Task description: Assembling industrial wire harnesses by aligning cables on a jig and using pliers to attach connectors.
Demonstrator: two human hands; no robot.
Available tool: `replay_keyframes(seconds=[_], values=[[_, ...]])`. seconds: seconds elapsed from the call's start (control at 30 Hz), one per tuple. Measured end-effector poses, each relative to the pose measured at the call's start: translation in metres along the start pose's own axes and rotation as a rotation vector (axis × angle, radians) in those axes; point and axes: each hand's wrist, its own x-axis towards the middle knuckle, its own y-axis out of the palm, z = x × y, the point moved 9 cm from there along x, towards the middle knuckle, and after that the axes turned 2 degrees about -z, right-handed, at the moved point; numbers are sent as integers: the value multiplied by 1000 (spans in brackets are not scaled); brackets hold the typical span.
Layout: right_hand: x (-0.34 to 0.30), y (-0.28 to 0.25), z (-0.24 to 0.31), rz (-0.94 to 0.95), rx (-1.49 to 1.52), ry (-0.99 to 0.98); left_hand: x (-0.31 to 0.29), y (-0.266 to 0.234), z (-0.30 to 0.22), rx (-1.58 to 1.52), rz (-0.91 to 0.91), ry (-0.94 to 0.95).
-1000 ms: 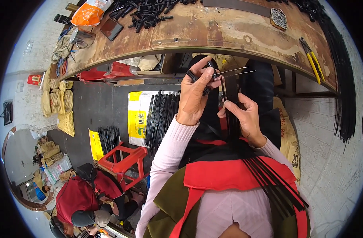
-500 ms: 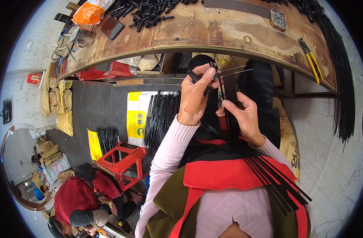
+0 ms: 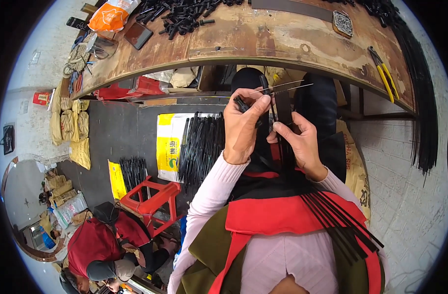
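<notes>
My left hand (image 3: 241,128) is closed around short black plastic fittings (image 3: 241,103), their ends poking out beside the fingers. Between its thumb and fingertips stands another black fitting (image 3: 264,82), close to the top of a thin dark rod. My right hand (image 3: 303,143) pinches the lower part of thin black rods, next to a flat dark strip (image 3: 283,105). Two thin metal wires (image 3: 300,84) reach rightward past the fitting. Long black strips (image 3: 339,223) lie across my red and black apron (image 3: 268,214). My fingers hide where the rod and fitting meet.
Ahead stands a worn wooden bench (image 3: 233,41) carrying a pile of black fittings (image 3: 184,14), yellow-handled pliers (image 3: 386,81) and a tin of small metal parts (image 3: 343,23). Left are bundled black rods (image 3: 200,147), a red stool (image 3: 153,198) and another person (image 3: 94,245).
My left hand has shifted slightly right and down, its thumb moving closer to the strip. The fittings in it have moved along. My right hand stays almost where it was.
</notes>
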Motion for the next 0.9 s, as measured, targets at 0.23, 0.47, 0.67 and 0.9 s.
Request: replay_keyframes(seconds=[0.23,0.47,0.67,0.9], values=[[0,-4,-3,-1,54,28,-5,4,4,-148,-37,-83],[0,2,13,55,-66,29,-1,4,-4,67,-36,-39],[10,-4,22,52,-85,-70,0,6,-3,36,-22,-62],[13,-2,16,97,-34,41,1,5,8,-17,15,-147]])
